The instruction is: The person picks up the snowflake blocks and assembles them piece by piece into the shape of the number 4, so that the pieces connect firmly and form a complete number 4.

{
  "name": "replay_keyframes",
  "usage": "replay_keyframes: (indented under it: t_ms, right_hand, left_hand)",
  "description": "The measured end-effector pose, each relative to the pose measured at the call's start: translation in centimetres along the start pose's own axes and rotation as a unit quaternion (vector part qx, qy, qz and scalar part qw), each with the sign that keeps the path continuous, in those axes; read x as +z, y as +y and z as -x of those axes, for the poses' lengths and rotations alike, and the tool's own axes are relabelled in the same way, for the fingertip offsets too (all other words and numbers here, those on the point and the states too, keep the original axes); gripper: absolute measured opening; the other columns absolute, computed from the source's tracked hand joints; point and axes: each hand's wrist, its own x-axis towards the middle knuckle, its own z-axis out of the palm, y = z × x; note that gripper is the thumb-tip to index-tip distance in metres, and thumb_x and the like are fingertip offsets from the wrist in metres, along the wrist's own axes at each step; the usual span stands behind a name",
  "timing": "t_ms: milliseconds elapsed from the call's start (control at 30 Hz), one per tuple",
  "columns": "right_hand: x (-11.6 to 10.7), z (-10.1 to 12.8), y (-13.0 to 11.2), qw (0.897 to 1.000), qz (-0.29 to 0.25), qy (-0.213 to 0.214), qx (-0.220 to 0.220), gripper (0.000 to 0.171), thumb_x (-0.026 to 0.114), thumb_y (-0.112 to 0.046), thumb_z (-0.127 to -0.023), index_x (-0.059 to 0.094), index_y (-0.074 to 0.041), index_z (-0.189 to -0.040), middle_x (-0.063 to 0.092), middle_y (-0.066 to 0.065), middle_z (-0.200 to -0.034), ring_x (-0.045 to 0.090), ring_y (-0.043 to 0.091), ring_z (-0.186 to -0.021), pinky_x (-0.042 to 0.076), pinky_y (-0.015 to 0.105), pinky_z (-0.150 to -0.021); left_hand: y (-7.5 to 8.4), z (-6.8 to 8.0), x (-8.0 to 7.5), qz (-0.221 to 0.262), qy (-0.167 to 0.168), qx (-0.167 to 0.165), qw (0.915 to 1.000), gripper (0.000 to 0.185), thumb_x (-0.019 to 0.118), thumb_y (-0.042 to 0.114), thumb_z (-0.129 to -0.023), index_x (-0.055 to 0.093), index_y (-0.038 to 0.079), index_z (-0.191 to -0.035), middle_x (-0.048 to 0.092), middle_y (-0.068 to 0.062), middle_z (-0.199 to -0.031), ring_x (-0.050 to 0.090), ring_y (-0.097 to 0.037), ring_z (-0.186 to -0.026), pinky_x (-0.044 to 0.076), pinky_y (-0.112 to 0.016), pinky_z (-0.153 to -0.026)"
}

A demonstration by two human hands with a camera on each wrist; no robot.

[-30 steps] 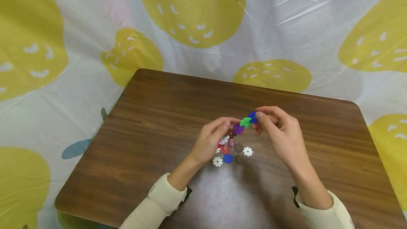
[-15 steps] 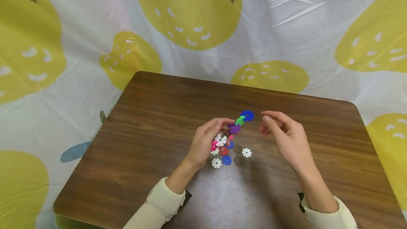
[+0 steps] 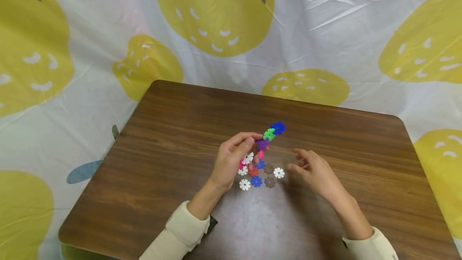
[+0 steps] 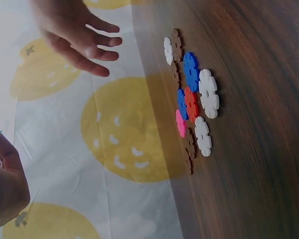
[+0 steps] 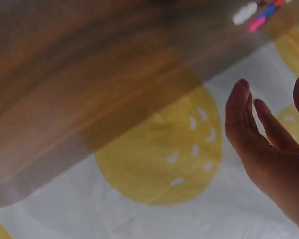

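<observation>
While the left hand (image 3: 231, 161) holds up a little chain of snap-together discs (image 3: 268, 135), the right hand (image 3: 312, 169) hovers low over the loose ones lying on the surface (image 3: 173, 139). The left fingers (image 3: 249, 141) are curled and pinch the chain near its purple end, with green and then blue sticking out up and away from the hand. There also seems to be a white and a pink disc tucked under that hand, though I can't tell if they're joined to the chain or just lying below it. The right fingers (image 3: 301, 156) are relaxed and spread and hold nothing, the tips just beside the white disc (image 3: 279, 172) at the edge of the pile.

If it were me, I'd go for that outermost white disc, since it lies apart from the others and is easy to pinch by the rim without dragging its neighbours along. These things are flat on the wood, so tipping one up by an edge would probably work better than pressing straight down. I'd also keep the chain steady and turned so that an open slot on the blue disc faces the incoming piece.

Count, as best I can make out from the head view and the left wrist view:
- chain: three clear discs (purple, green, blue)
- loose pile (image 4: 192, 94): about three white, two blue, one red, one pink, and three or so brown, which blend into the wood, so I'm less sure of those.
</observation>
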Motion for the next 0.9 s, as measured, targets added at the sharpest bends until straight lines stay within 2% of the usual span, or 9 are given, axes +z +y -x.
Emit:
replay_keyframes:
  t_ms: [167, 400, 633, 767, 900]
  right_hand:
    - [1.5, 0.0, 0.4, 0.999, -0.006, 0.034, -0.009, 0.052, 0.076, -0.018, -0.095, 0.058, 0.004, -0.138, 0.069, 0.024, -0.113, 0.070, 0.033, -0.096, 0.059, 0.052, -0.086]
    - [3.5, -0.5, 0.4, 0.997, -0.001, 0.080, -0.018, 0.050, 0.079, -0.017, -0.092, 0.061, 0.005, -0.133, 0.067, 0.018, -0.101, 0.065, 0.029, -0.092, 0.055, 0.044, -0.081]
    - [4.7, -2.1, 0.1, 0.996, 0.001, 0.091, -0.017, 0.051, 0.078, -0.021, -0.093, 0.062, 0.004, -0.134, 0.067, 0.017, -0.101, 0.064, 0.030, -0.091, 0.053, 0.044, -0.079]
    - [5.3, -3.3, -0.2, 0.996, -0.001, 0.085, -0.015, 0.051, 0.078, -0.020, -0.093, 0.061, 0.005, -0.134, 0.068, 0.018, -0.103, 0.065, 0.032, -0.093, 0.055, 0.047, -0.081]
    - [6.1, -4.8, -0.8, 0.997, -0.004, 0.077, -0.023, 0.048, 0.078, -0.021, -0.093, 0.063, 0.004, -0.131, 0.068, 0.020, -0.106, 0.067, 0.034, -0.096, 0.056, 0.050, -0.084]
  left_hand:
    - [0.0, 0.0, 0.1, 0.012, 0.005, 0.013, 0.9998, 0.031, 0.060, 0.004, -0.100, 0.059, -0.014, -0.124, 0.077, 0.007, -0.090, 0.063, -0.006, -0.065, 0.054, -0.017, -0.057]
    - [0.1, -0.1, 0.2, 0.011, 0.005, 0.041, 0.9991, 0.029, 0.057, -0.001, -0.099, 0.058, -0.017, -0.123, 0.077, 0.006, -0.091, 0.063, -0.007, -0.064, 0.051, -0.018, -0.051]
    - [0.2, -0.3, 0.1, 0.010, 0.003, 0.052, 0.9986, 0.028, 0.057, -0.001, -0.100, 0.057, -0.017, -0.123, 0.077, 0.006, -0.093, 0.065, -0.008, -0.065, 0.051, -0.018, -0.050]
    - [0.2, -0.4, 0.1, 0.016, 0.000, 0.056, 0.9983, 0.028, 0.057, -0.002, -0.099, 0.057, -0.018, -0.122, 0.077, 0.000, -0.095, 0.066, -0.010, -0.067, 0.052, -0.018, -0.052]
    - [0.3, -0.5, -0.1, 0.015, 0.003, 0.059, 0.9981, 0.028, 0.057, -0.001, -0.099, 0.057, -0.018, -0.122, 0.077, -0.001, -0.097, 0.066, -0.011, -0.067, 0.052, -0.019, -0.053]
